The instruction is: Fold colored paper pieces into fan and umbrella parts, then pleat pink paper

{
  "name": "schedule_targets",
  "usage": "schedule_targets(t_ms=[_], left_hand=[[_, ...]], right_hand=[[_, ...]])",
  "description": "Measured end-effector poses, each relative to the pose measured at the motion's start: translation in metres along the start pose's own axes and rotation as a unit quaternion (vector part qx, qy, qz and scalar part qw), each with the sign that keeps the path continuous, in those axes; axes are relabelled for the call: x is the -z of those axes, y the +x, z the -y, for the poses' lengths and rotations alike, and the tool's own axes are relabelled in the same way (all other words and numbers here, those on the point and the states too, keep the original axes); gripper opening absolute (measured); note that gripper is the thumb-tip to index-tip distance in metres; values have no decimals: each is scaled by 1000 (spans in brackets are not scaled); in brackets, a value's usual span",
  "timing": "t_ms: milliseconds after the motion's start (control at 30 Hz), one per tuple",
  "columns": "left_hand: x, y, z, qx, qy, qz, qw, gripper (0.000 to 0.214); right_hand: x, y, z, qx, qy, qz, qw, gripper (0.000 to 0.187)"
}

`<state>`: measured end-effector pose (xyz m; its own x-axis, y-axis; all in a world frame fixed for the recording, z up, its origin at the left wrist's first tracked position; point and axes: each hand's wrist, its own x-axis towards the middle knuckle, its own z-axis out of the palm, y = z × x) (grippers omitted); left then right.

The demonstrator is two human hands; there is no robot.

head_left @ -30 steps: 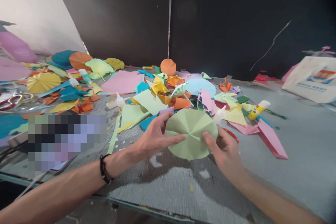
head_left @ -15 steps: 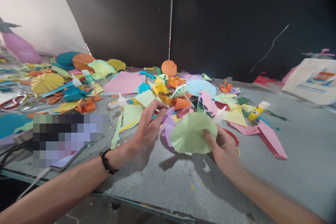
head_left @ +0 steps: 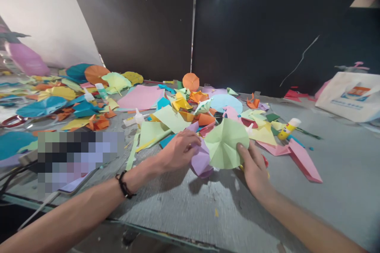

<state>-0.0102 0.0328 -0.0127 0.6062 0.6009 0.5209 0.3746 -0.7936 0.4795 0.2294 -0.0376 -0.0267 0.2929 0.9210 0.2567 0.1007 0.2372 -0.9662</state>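
Your left hand (head_left: 180,150), having left the creased pale-green round paper disc (head_left: 223,146), now grips folded purple paper (head_left: 203,163) at its eight o'clock, leaving the disc, at your one o'clock, pinched by your right hand (head_left: 255,169) alone.

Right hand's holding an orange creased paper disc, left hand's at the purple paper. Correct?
Wrong colour: the creased paper disc in the right hand is light green, as the head view shows. The left hand is at the purple paper, as stated.
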Motion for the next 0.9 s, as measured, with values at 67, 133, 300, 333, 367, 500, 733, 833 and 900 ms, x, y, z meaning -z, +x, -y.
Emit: schedule_targets(t_ms=[67, 133, 300, 333, 367, 500, 733, 833, 900], left_hand=[[-2, 0, -5, 7, -1, 20, 1000, 21], [-3, 0, -10, 5, -9, 29, 1000, 20], [1, -1, -19, 28, -55, -40, 997, 24], [3, -3, -22, 40, -68, -46, 996, 27], [6, -5, -24, 48, -83, -47, 994, 30], [15, -15, -33, 37, -215, -13, 976, 39], [-1, -9, -38, 91, -437, 92, 890, 42], [-7, -6, -37, 131, -456, 93, 876, 43], [-7, -5, -36, 146, -416, 67, 895, 40]], right_hand=[[-2, 0, 1, 10, 13, 18, 1000, 34], [-3, 0, 1, 16, 29, 40, 999, 31], [-2, -4, 1, 49, 1, 70, 996, 26], [-2, -5, 1, 69, -17, 69, 995, 25], [-2, -7, 2, 91, -32, 69, 993, 24], [-2, -15, 1, 141, -51, 99, 984, 17], [-4, -17, -3, 148, -60, 126, 979, 9], [-1, -19, -2, 171, -86, 145, 971, 13], [2, -21, 1, 193, -102, 177, 960, 19]])
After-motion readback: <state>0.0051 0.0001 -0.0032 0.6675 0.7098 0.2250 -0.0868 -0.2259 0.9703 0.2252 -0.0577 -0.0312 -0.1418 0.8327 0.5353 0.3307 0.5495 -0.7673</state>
